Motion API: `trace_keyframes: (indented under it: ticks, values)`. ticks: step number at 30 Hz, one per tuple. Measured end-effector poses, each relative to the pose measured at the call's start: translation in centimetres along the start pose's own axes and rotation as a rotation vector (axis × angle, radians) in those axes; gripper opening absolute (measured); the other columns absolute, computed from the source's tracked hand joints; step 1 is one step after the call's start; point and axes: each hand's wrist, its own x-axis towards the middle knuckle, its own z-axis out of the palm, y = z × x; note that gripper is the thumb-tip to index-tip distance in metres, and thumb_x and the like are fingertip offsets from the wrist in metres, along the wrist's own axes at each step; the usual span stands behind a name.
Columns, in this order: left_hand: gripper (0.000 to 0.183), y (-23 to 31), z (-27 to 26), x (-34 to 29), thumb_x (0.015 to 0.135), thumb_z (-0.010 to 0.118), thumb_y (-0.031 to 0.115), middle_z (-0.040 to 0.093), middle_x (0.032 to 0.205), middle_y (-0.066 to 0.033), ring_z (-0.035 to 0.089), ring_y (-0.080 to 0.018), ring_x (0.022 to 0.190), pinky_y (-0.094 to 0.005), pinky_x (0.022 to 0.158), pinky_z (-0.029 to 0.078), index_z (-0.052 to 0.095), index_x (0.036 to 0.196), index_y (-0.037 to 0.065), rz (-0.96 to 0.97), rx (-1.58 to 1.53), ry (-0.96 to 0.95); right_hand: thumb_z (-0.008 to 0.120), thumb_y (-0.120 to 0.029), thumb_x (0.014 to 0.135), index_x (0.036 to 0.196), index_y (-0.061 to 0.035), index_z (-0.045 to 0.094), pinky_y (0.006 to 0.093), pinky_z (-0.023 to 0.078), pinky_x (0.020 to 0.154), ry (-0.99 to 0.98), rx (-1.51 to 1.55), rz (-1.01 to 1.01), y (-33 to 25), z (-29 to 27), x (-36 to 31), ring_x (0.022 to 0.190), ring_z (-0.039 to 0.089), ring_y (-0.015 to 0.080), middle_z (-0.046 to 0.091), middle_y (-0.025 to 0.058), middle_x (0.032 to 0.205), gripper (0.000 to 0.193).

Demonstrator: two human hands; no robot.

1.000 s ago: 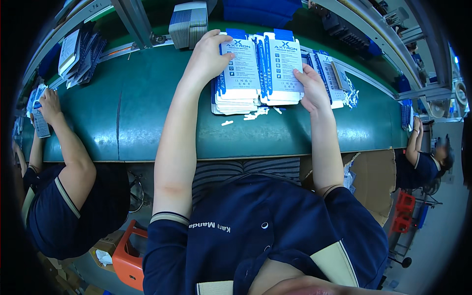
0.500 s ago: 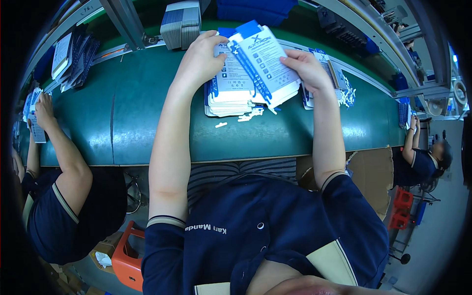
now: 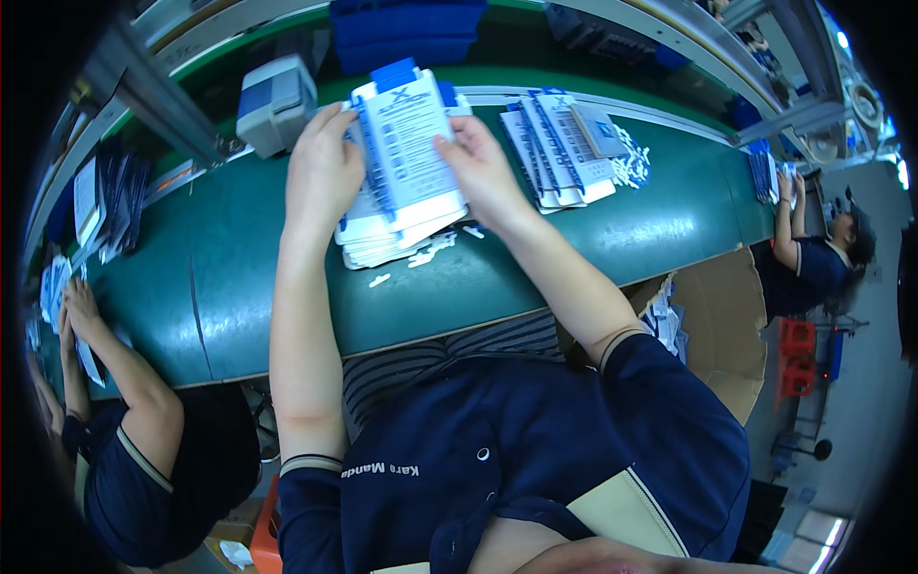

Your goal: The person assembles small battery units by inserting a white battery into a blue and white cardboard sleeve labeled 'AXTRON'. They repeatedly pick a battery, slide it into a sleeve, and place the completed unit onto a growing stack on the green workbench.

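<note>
The right hand [image 3: 475, 170] holds a white-and-blue flat carton [image 3: 411, 143] by its right edge, thumb on the printed face, in the upper middle of the frame. The left hand [image 3: 323, 172] curls at the left side; whether its fingers grip anything cannot be told. Beneath the carton lies a stack of flat cartons [image 3: 375, 256], with white scraps [image 3: 430, 253] just beside it on the green table [image 3: 459, 301]. Right of the hands, fanned cartons [image 3: 545, 153] lie near a scrap heap [image 3: 631, 161].
</note>
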Motion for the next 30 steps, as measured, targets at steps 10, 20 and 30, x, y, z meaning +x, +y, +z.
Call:
trace_keyframes:
  ticks: [10,20,30]
  values:
    - [0.055,0.1,1.9,-0.7,0.089,0.06,0.039,0.042,0.144,-0.0234,0.032,-0.0425,0.138,-0.0487,0.112,0.029,0.056,0.131,0.004,0.139,0.268,-0.147,0.062,-0.011,0.087,0.118,0.0031,0.061,0.0387,0.044,0.099,0.027,-0.731,-0.584,-1.0,0.5,-1.4,0.115,0.057,0.0358,0.058,0.0215,0.125,0.034]
    - [0.056,0.6,1.8,-0.7,0.09,0.058,0.041,0.041,0.146,-0.0208,0.03,-0.0397,0.14,-0.0466,0.113,0.028,0.055,0.133,0.006,0.095,0.267,-0.185,0.044,-0.037,0.098,0.14,0.0115,0.031,0.0455,0.033,0.109,0.075,-1.099,-0.199,-0.4,-4.1,-7.2,0.131,0.039,0.0465,0.045,0.033,0.135,0.065]
    - [0.054,0.7,1.7,-0.7,0.092,0.057,0.04,0.04,0.147,-0.0191,0.029,-0.0372,0.141,-0.0453,0.113,0.028,0.054,0.134,0.007,0.096,0.294,-0.191,0.053,-0.028,0.096,0.142,0.005,0.033,0.0388,0.052,0.084,-0.032,-0.856,-0.231,-2.5,-4.2,-12.7,0.096,0.065,0.0394,0.065,0.0256,0.107,0.06]
